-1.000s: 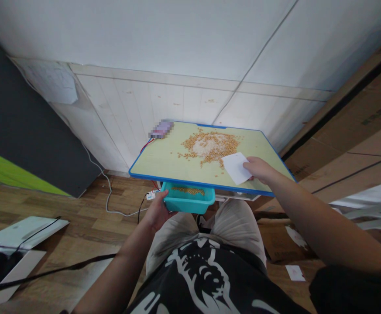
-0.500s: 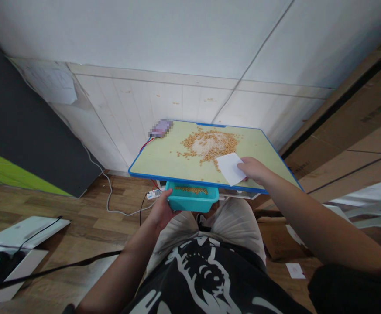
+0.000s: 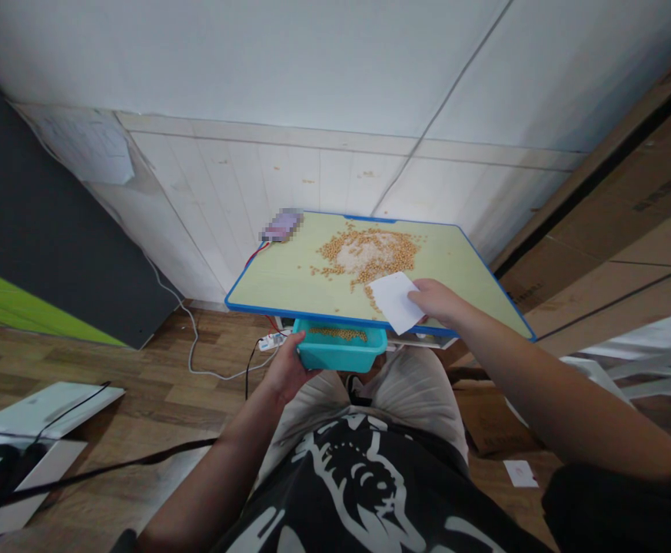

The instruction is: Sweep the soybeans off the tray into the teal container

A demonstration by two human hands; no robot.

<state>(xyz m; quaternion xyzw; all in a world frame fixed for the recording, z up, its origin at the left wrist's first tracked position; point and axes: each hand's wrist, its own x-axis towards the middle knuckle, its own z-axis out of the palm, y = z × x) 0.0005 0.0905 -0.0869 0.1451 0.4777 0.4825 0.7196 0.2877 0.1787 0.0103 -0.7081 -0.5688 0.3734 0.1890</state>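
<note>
My left hand (image 3: pixel 290 369) grips the left end of a turquoise plastic bin (image 3: pixel 340 357), which sits just under the front edge of the table. Soybeans (image 3: pixel 340 334) lie along the bottom of the bin. In my right hand (image 3: pixel 434 301) is a white card (image 3: pixel 397 301), pinched by its right side and tilted over the front part of the tabletop (image 3: pixel 289 280). Beyond the card spreads a heap of soybeans (image 3: pixel 407 250) around a pale grain pile that looks like rice (image 3: pixel 361 252). Some beans touch or lie beside the card's left edge.
A blurred purple item (image 3: pixel 282 224) with a red cord rests on the table's back left corner. Cardboard boxes (image 3: pixel 617 238) stand along the right. A power strip (image 3: pixel 274 340) and cables lie on the floor at left, near a white box (image 3: pixel 47 411).
My right hand has drawn the white card a little left and toward the front edge. The left hand and the turquoise bin have barely moved.
</note>
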